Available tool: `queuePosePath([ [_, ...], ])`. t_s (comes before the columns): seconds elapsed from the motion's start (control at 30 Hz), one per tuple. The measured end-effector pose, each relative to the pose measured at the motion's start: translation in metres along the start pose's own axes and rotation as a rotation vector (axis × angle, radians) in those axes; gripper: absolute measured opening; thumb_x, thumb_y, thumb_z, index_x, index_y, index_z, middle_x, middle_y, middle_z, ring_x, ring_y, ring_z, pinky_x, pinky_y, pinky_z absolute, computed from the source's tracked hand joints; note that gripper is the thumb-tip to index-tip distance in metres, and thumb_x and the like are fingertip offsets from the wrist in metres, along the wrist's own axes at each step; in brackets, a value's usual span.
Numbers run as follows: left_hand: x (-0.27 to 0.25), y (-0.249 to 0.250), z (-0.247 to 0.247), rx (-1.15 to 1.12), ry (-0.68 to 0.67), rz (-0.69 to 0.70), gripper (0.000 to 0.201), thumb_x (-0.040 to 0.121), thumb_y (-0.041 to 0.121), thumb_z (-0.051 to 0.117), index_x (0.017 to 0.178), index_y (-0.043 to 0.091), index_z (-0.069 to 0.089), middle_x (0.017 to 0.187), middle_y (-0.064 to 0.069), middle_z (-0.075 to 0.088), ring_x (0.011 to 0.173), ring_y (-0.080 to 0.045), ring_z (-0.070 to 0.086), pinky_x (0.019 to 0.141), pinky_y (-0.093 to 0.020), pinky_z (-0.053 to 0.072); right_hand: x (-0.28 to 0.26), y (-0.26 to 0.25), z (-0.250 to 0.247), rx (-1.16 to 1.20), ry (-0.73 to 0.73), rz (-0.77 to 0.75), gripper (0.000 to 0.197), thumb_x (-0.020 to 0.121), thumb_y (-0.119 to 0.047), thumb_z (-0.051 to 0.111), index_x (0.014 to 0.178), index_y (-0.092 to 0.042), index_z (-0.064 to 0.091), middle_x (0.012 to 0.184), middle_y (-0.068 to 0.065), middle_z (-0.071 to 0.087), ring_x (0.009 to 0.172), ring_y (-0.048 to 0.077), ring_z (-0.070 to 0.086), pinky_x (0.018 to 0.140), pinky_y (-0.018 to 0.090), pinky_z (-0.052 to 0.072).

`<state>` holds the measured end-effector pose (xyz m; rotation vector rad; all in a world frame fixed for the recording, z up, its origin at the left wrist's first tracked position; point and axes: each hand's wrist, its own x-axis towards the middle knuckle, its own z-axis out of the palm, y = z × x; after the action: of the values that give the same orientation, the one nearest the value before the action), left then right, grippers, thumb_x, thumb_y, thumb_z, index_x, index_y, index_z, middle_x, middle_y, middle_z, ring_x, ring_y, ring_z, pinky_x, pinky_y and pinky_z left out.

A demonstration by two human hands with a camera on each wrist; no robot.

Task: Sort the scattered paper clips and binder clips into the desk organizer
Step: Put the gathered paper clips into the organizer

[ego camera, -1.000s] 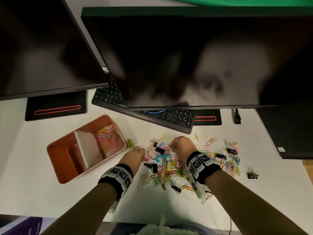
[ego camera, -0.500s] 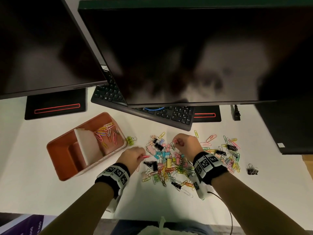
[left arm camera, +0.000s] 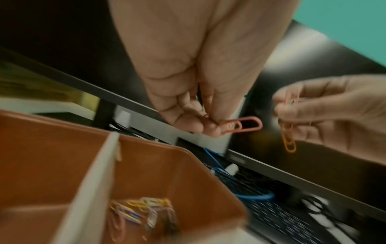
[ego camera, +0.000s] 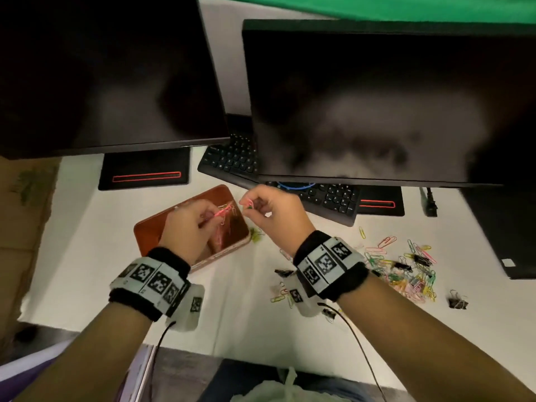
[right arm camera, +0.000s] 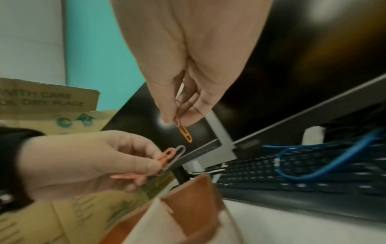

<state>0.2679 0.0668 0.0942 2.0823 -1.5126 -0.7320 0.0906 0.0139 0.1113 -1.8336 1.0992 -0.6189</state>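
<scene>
My left hand (ego camera: 197,224) hovers over the orange desk organizer (ego camera: 150,227) and pinches several pink paper clips (left arm camera: 244,126). My right hand (ego camera: 269,210) is raised just right of the organizer's far corner, pinching an orange paper clip (right arm camera: 184,132) that hangs down. The organizer's divided compartment holds several coloured paper clips (left arm camera: 144,213). A scattered pile of paper clips and black binder clips (ego camera: 406,271) lies on the white desk to the right, partly hidden by my right wrist.
Two dark monitors (ego camera: 362,105) overhang the desk, with a black keyboard (ego camera: 319,198) and a blue cable (right arm camera: 325,161) under them. A lone black binder clip (ego camera: 458,301) lies far right. A cardboard box (ego camera: 26,216) stands at the left.
Both hands have lifted off the clip pile and moved left and away to the organizer, each carrying paper clips. The head view has shifted left.
</scene>
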Motion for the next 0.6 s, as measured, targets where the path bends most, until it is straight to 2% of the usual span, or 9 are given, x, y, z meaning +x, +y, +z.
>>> queuePosePath([
  [0.07, 0.009, -0.005, -0.008, -0.023, 0.018, -0.092, 0.008, 0.082, 0.017, 0.068, 0.082, 0.024, 0.066, 0.082, 0.005, 0.068, 0.078, -0.011, 0.061, 0.084, -0.031, 0.050, 0.017, -0.013, 0.026, 0.014, -0.025, 0.001, 0.014, 0.082, -0.008, 0.065, 0.093, -0.017, 0.065, 0.089, 0.003, 0.068, 0.079, 0.015, 0.062, 0.074, 0.024, 0.050],
  [0.13, 0.015, -0.007, -0.008, -0.017, -0.023, -0.168, 0.013, 0.084, 0.015, 0.064, 0.095, 0.020, 0.068, 0.096, 0.002, 0.070, 0.086, -0.008, 0.058, 0.088, -0.025, 0.044, 0.030, -0.011, 0.048, -0.002, -0.104, 0.086, 0.024, 0.083, -0.008, 0.064, 0.106, -0.015, 0.061, 0.097, 0.007, 0.068, 0.087, 0.020, 0.064, 0.082, 0.027, 0.051],
  [0.2, 0.016, -0.012, -0.006, 0.007, -0.068, -0.180, 0.024, 0.087, 0.014, 0.059, 0.110, 0.018, 0.065, 0.111, 0.001, 0.068, 0.097, -0.009, 0.058, 0.095, -0.024, 0.041, 0.035, -0.002, 0.061, -0.084, -0.166, 0.133, 0.038, 0.083, -0.013, 0.064, 0.120, -0.017, 0.054, 0.110, 0.009, 0.066, 0.099, 0.023, 0.062, 0.093, 0.036, 0.049],
  [0.27, 0.013, -0.012, -0.006, -0.024, -0.062, -0.140, 0.028, 0.088, 0.013, 0.057, 0.115, 0.020, 0.062, 0.115, 0.001, 0.067, 0.105, -0.012, 0.060, 0.101, -0.032, 0.043, 0.032, 0.005, 0.060, -0.091, -0.153, 0.129, 0.041, 0.085, -0.014, 0.063, 0.124, -0.019, 0.053, 0.118, 0.007, 0.063, 0.104, 0.021, 0.062, 0.096, 0.035, 0.049],
  [0.3, 0.009, -0.011, -0.006, -0.047, -0.038, -0.108, 0.028, 0.088, 0.013, 0.057, 0.115, 0.020, 0.062, 0.113, 0.002, 0.067, 0.103, -0.013, 0.061, 0.099, -0.033, 0.046, 0.028, 0.008, 0.055, -0.048, -0.129, 0.117, 0.037, 0.085, -0.012, 0.062, 0.121, -0.017, 0.055, 0.118, 0.005, 0.063, 0.102, 0.019, 0.062, 0.094, 0.030, 0.049],
  [0.37, -0.002, -0.005, -0.003, -0.068, -0.033, -0.041, 0.024, 0.087, 0.016, 0.059, 0.110, 0.022, 0.062, 0.103, 0.008, 0.067, 0.091, -0.010, 0.062, 0.087, -0.026, 0.050, 0.014, 0.020, 0.039, 0.016, -0.052, 0.103, 0.027, 0.087, -0.010, 0.060, 0.114, -0.016, 0.060, 0.112, 0.003, 0.065, 0.095, 0.015, 0.063, 0.087, 0.025, 0.051],
  [0.5, -0.025, 0.002, 0.031, -0.158, -0.253, 0.056, 0.017, 0.084, 0.019, 0.065, 0.101, 0.022, 0.063, 0.087, 0.010, 0.064, 0.075, -0.001, 0.057, 0.070, -0.015, 0.044, -0.024, 0.078, -0.002, -0.123, 0.045, 0.208, 0.023, 0.089, -0.010, 0.055, 0.108, -0.021, 0.062, 0.106, 0.001, 0.065, 0.089, 0.013, 0.062, 0.084, 0.031, 0.053],
  [0.57, -0.032, -0.002, 0.057, -0.138, -0.349, 0.057, 0.017, 0.082, 0.019, 0.066, 0.099, 0.019, 0.062, 0.086, 0.007, 0.063, 0.071, -0.001, 0.056, 0.061, -0.006, 0.040, -0.038, 0.108, -0.020, -0.253, 0.007, 0.322, 0.027, 0.091, -0.010, 0.051, 0.113, -0.022, 0.061, 0.114, 0.004, 0.064, 0.096, 0.016, 0.062, 0.088, 0.028, 0.050],
  [0.6, -0.035, -0.003, 0.069, -0.136, -0.388, 0.047, 0.017, 0.081, 0.019, 0.067, 0.097, 0.019, 0.061, 0.086, 0.005, 0.063, 0.070, -0.004, 0.057, 0.060, -0.005, 0.040, -0.042, 0.120, -0.028, -0.316, -0.024, 0.365, 0.030, 0.091, -0.010, 0.050, 0.116, -0.023, 0.060, 0.120, 0.004, 0.062, 0.101, 0.017, 0.060, 0.089, 0.026, 0.047],
])
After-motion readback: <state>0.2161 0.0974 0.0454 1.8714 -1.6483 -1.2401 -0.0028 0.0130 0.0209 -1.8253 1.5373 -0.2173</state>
